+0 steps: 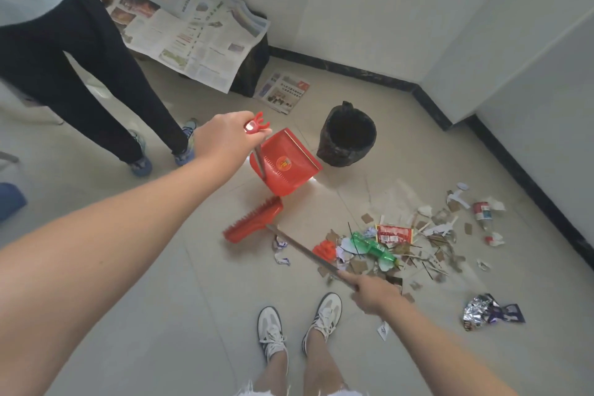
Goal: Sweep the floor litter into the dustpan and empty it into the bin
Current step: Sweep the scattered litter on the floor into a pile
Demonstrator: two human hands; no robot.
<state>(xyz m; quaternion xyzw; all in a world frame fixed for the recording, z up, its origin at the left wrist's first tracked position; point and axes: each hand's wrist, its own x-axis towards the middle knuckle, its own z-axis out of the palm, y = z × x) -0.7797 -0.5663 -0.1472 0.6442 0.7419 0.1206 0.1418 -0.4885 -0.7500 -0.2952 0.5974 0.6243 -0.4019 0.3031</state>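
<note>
My left hand (225, 138) grips the red top of the dustpan handle, and the red dustpan (286, 164) stands on the floor just left of the bin (348, 138), a small round bin lined with a black bag. My right hand (373, 294) holds the metal broom shaft; the red broom head (254, 223) lies on the tiles below the dustpan. The litter pile (401, 247) spreads right of the broom: a green plastic bottle (373, 246), a red wrapper (393, 233), paper scraps, cardboard bits and sticks.
Another person stands at the left, shoes (160, 151) close to the dustpan. A newspaper (193, 29) drapes over a dark object by the wall, another lies folded on the floor (283, 92). A foil wrapper (488, 312) and a clear bottle (482, 214) lie apart. My own feet (299, 321) are below.
</note>
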